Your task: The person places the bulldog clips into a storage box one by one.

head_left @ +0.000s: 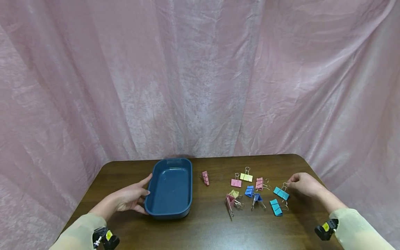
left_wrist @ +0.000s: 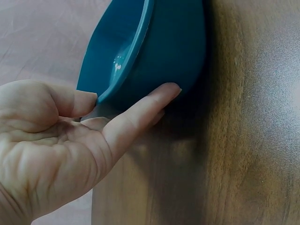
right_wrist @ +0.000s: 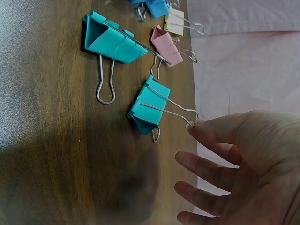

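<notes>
Here right hand (head_left: 304, 184) near surface's right edge, grip pinching wire handle of teal metal binder clip (right_wrist: 149, 108), clip body pointing toward dark blue oblong plastic tray (head_left: 170, 187); left hand (head_left: 132, 198) steadies tray, fingers straight

- I see a pink wrinkled curtain (head_left: 200, 76) filling the whole bkgd.
- Dark brown wood table (head_left: 212, 229) w/ rounded corners in front.
- Light's soft, even.
</notes>
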The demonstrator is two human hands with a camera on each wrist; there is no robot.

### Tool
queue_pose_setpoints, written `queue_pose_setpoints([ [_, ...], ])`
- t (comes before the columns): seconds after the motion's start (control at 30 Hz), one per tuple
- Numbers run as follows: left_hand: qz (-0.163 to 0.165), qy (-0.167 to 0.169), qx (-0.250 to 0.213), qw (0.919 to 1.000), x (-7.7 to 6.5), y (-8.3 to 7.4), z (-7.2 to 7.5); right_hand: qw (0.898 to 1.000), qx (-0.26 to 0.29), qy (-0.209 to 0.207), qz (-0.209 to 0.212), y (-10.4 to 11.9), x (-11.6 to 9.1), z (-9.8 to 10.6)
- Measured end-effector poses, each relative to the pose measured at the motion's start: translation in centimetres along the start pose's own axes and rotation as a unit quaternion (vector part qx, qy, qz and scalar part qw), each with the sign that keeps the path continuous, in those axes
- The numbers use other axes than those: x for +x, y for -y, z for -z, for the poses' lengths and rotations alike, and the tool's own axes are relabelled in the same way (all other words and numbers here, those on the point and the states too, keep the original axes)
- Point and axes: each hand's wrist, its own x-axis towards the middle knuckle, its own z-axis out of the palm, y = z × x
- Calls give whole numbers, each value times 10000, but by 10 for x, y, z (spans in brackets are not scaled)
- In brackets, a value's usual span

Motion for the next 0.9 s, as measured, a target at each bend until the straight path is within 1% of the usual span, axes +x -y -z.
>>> queue_pose_setpoints([
  [0.2,-18,64,-55,10000,0,1,0,9999,-55,8,-92,-1,0,0],
  [0.5,-33,20,-41,10000,0,2,0,9997,31,65,-251,2,-1,0],
  [0.9,-44,40,-25,10000,-1,1,1,9995,52,91,-308,4,-2,-2],
])
